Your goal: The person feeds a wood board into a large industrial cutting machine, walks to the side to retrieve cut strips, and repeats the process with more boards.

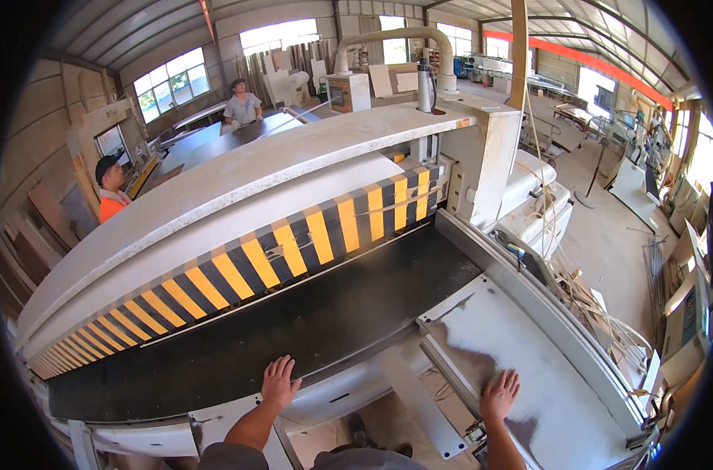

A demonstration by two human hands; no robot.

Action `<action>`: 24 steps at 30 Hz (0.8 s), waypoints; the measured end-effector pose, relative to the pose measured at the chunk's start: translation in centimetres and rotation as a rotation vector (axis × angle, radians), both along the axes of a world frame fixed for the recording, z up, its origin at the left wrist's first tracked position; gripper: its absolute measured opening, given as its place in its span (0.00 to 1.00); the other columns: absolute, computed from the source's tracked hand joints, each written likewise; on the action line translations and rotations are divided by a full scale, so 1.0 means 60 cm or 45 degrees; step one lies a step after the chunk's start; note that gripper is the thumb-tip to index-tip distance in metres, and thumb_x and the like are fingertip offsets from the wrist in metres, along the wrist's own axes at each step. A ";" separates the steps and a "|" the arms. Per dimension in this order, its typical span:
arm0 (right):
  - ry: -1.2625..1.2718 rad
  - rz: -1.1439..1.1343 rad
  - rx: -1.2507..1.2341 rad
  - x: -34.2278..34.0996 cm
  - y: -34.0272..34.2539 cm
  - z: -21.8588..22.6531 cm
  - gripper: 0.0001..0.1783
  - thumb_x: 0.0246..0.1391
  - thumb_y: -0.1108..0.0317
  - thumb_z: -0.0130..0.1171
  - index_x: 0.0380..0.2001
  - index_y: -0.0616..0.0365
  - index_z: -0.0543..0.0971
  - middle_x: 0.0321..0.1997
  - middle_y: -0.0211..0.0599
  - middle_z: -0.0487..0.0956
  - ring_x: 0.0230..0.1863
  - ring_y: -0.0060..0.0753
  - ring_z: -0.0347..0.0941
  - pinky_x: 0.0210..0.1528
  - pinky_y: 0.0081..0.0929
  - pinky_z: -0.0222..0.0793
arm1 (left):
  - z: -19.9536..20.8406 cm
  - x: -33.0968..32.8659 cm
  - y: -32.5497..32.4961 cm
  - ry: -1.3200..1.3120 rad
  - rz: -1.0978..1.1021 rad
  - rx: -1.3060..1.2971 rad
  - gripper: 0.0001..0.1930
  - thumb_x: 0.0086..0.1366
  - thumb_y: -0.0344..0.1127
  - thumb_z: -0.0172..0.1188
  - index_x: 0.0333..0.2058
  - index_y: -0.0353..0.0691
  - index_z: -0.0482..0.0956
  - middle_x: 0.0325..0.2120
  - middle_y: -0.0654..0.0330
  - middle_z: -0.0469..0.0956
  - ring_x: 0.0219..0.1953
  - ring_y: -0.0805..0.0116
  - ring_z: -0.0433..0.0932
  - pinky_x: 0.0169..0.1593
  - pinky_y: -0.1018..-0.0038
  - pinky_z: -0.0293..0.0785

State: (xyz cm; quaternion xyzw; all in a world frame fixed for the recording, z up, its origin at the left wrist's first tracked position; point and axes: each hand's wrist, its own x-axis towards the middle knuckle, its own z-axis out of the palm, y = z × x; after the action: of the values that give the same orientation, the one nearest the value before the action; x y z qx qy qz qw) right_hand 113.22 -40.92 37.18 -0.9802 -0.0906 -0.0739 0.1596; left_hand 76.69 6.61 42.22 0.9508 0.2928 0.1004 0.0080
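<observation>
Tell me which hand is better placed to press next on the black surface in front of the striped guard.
Probably the left hand: its fingers overlap the near edge of the black surface. The right hand is over the pale metal table, off to the right.

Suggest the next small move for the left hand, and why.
Probably draw the bare left hand back toward the body: it appears to hold nothing and reaches over the near edge of the long, flat black machine bed, which runs along the yellow-and-black striped guard. The bare right hand, at the worn, pale metal side plate, could stay.
</observation>
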 end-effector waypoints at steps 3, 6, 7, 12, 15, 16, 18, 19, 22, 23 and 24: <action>0.007 0.008 -0.016 -0.001 -0.005 0.007 0.35 0.61 0.57 0.53 0.68 0.61 0.65 0.77 0.53 0.55 0.79 0.53 0.45 0.79 0.48 0.36 | -0.001 0.006 -0.002 -0.006 -0.004 -0.010 0.31 0.65 0.48 0.61 0.63 0.42 0.67 0.67 0.56 0.62 0.70 0.54 0.58 0.73 0.55 0.49; 0.018 0.024 -0.028 0.000 -0.004 0.005 0.35 0.60 0.57 0.53 0.68 0.61 0.64 0.77 0.54 0.55 0.79 0.54 0.45 0.79 0.49 0.36 | -0.008 0.001 0.001 0.030 0.024 0.031 0.32 0.66 0.50 0.60 0.64 0.45 0.66 0.68 0.58 0.61 0.71 0.57 0.57 0.74 0.56 0.49; 0.015 0.028 -0.038 0.000 -0.004 0.005 0.35 0.60 0.57 0.53 0.68 0.61 0.64 0.77 0.54 0.55 0.79 0.54 0.45 0.79 0.49 0.36 | -0.005 0.002 -0.001 0.027 0.027 0.022 0.32 0.66 0.50 0.60 0.64 0.45 0.66 0.68 0.58 0.61 0.71 0.57 0.57 0.74 0.56 0.49; 0.045 0.028 -0.027 -0.005 0.004 0.015 0.36 0.60 0.57 0.54 0.68 0.61 0.64 0.77 0.54 0.54 0.79 0.54 0.44 0.79 0.49 0.35 | -0.004 -0.002 0.008 0.001 0.018 0.006 0.32 0.64 0.50 0.62 0.63 0.44 0.67 0.67 0.57 0.62 0.70 0.56 0.58 0.74 0.55 0.49; 0.084 -0.002 -0.008 -0.007 0.001 0.019 0.34 0.61 0.57 0.53 0.68 0.60 0.64 0.77 0.53 0.54 0.79 0.53 0.43 0.79 0.49 0.33 | -0.008 -0.003 0.007 -0.035 -0.008 0.000 0.32 0.63 0.49 0.63 0.63 0.44 0.68 0.67 0.57 0.63 0.70 0.55 0.59 0.73 0.54 0.50; 0.071 0.000 -0.022 -0.006 -0.004 0.012 0.35 0.61 0.57 0.53 0.68 0.60 0.64 0.78 0.53 0.54 0.79 0.53 0.42 0.79 0.49 0.33 | -0.007 -0.003 0.006 -0.045 -0.014 -0.007 0.32 0.63 0.49 0.63 0.62 0.44 0.68 0.67 0.57 0.63 0.70 0.55 0.59 0.73 0.54 0.50; 0.053 -0.013 -0.031 -0.001 -0.001 0.007 0.35 0.61 0.57 0.53 0.68 0.60 0.64 0.78 0.52 0.54 0.79 0.53 0.42 0.79 0.48 0.33 | -0.005 0.002 0.012 -0.061 -0.036 -0.011 0.31 0.63 0.48 0.63 0.62 0.44 0.69 0.67 0.57 0.63 0.70 0.55 0.59 0.73 0.54 0.50; 0.063 -0.003 -0.032 -0.003 0.001 0.011 0.35 0.61 0.56 0.52 0.68 0.59 0.63 0.77 0.52 0.54 0.80 0.53 0.42 0.79 0.48 0.33 | -0.006 -0.001 0.011 -0.077 -0.023 -0.021 0.31 0.63 0.48 0.63 0.62 0.44 0.69 0.67 0.57 0.64 0.70 0.55 0.60 0.73 0.54 0.50; 0.062 0.003 -0.028 -0.006 0.007 0.022 0.35 0.60 0.56 0.52 0.68 0.60 0.64 0.77 0.53 0.55 0.79 0.53 0.43 0.79 0.50 0.34 | -0.010 -0.005 0.012 -0.095 -0.011 -0.042 0.30 0.62 0.47 0.63 0.61 0.44 0.70 0.66 0.57 0.64 0.69 0.54 0.60 0.73 0.53 0.50; 0.050 0.017 -0.022 -0.008 0.010 0.026 0.35 0.60 0.57 0.53 0.67 0.60 0.64 0.76 0.54 0.56 0.79 0.54 0.44 0.78 0.51 0.35 | -0.010 -0.007 0.013 -0.098 0.006 -0.051 0.30 0.62 0.47 0.63 0.61 0.44 0.71 0.66 0.57 0.65 0.69 0.54 0.60 0.73 0.53 0.50; 0.057 0.022 -0.023 -0.009 0.013 0.026 0.34 0.60 0.57 0.52 0.67 0.60 0.64 0.76 0.54 0.56 0.79 0.55 0.44 0.78 0.52 0.35 | -0.013 -0.010 0.014 -0.097 -0.003 -0.052 0.30 0.62 0.47 0.63 0.61 0.44 0.71 0.66 0.57 0.65 0.69 0.54 0.60 0.73 0.53 0.50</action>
State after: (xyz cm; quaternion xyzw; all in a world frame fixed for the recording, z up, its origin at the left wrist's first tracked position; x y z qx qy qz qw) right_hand 112.70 -40.16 38.77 -0.9822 -0.0960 -0.0498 0.1534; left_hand 76.08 7.44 41.45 0.9462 0.2933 0.1307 0.0389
